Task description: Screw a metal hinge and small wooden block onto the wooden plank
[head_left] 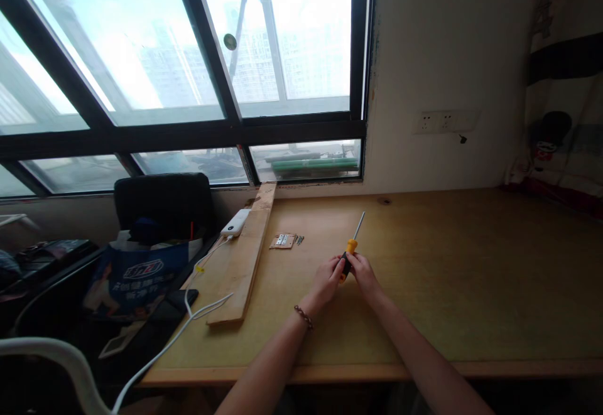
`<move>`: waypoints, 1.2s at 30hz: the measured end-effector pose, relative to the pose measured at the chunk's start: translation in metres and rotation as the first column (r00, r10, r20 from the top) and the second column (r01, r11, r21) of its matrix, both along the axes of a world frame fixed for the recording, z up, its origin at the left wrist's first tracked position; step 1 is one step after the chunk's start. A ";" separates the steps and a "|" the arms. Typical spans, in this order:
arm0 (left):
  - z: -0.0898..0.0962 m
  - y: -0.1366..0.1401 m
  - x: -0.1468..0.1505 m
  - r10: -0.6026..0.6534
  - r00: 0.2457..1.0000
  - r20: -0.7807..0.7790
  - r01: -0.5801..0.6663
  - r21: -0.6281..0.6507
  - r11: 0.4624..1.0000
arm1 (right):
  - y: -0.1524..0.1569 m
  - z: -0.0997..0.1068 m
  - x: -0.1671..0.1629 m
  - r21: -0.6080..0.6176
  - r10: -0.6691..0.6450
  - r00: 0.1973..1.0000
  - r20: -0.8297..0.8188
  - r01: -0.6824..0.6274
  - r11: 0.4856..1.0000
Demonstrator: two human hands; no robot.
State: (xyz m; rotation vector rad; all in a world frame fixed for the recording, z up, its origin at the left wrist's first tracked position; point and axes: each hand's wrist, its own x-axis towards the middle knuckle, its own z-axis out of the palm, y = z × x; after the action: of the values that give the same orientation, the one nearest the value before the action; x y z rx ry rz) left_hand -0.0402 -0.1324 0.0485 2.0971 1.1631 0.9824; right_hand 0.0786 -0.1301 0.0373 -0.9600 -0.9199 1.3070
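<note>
A screwdriver (352, 247) with a yellow and black handle points its metal shaft away from me, up and slightly right, above the table. My left hand (326, 279) is closed on the handle from the left, a braided bracelet on its wrist. From the right, my right hand (363, 272) grips the same handle, thumb against it. Ahead and to the left, a metal hinge (282, 240) lies on a small piece of wood or card. Several dark screws (300, 240) lie just right of it.
A long wooden board (249, 258) lies along the table's (471, 277) left side. On it rests a white power bank (235, 221) with a white cable (191, 302) trailing off the edge. Beyond stand a black chair (162, 204) and a blue bag (141, 280).
</note>
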 end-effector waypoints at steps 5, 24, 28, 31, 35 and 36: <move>-0.003 0.007 -0.012 0.093 0.937 -0.337 -0.046 0.146 0.988 | 0.020 0.010 0.057 -0.052 -0.249 0.912 0.326 0.281 0.958; -0.021 0.022 -0.023 0.171 0.849 -0.500 -0.056 0.237 0.970 | 0.028 -0.013 0.168 0.004 -0.011 0.007 1.000 0.632 0.775; -0.021 0.024 -0.027 0.196 0.846 -0.496 -0.078 0.248 0.965 | 0.027 -0.016 0.170 0.014 -0.001 -0.021 1.000 0.627 0.779; -0.019 0.025 -0.030 0.212 0.842 -0.496 -0.101 0.241 0.965 | 0.027 -0.019 0.171 0.034 -0.013 -0.037 0.999 0.626 0.779; -0.017 0.026 -0.033 0.223 0.833 -0.507 -0.126 0.217 0.968 | 0.026 -0.021 0.172 0.065 -0.040 -0.055 0.998 0.624 0.779; -0.016 0.027 -0.033 0.224 0.830 -0.510 -0.131 0.211 0.969 | 0.026 -0.021 0.172 0.062 -0.039 -0.051 0.998 0.626 0.777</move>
State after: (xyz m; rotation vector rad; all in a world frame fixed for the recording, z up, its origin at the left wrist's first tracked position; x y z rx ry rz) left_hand -0.0731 -0.1059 0.0322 2.5280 1.6193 0.5947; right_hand 0.2504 -0.1041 0.0162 -2.5002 -1.2378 0.0614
